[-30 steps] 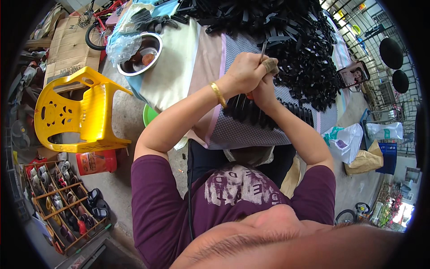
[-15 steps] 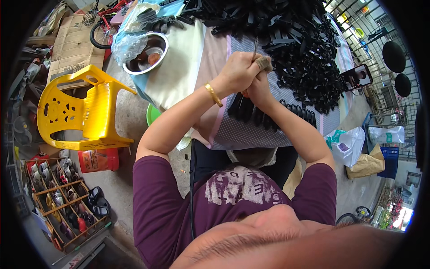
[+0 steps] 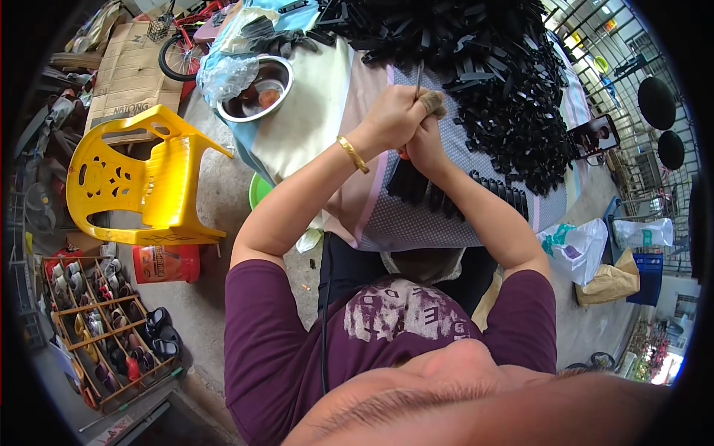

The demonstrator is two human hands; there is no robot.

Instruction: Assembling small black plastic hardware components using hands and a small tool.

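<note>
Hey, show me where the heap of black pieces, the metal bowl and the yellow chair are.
Heap of black pieces (image 3: pixel 513 134): head view, on the heap's middle.
Metal bowl (image 3: pixel 281 78): head view, on its inner wall, right side.
Yellow chair (image 3: pixel 166 178): head view, on its seat.

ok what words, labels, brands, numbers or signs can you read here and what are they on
I won't copy wording, only say where it stands:
Purple short-sleeved shirt: large dark letters on a pale print.
Flat brown cardboard: dark printed letters, low down.
Round red plastic bucket: lettering too small to read surely.
White plastic bag with teal print: too blurred to read.
</note>
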